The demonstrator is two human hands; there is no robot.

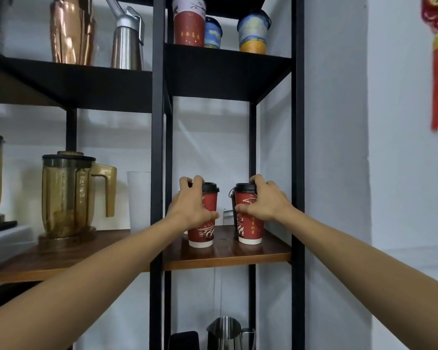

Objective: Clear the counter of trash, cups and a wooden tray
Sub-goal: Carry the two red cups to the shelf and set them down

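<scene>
Two red paper cups with black lids stand upright on a wooden shelf (228,256) inside a black metal rack. My left hand (191,204) wraps around the left red cup (204,234), fingers over its lid. My right hand (262,202) grips the right red cup (250,232) the same way. Both cup bases rest on the shelf board, a small gap between them. No counter, trash or wooden tray is in view.
Black rack posts (158,173) frame the shelf. To the left stand an amber blender jug (66,195) and a frosted plastic cup (138,200). Above are patterned paper cups (190,21), a copper shaker (72,31) and a steel whipper (128,39). Steel pitchers (225,333) sit below.
</scene>
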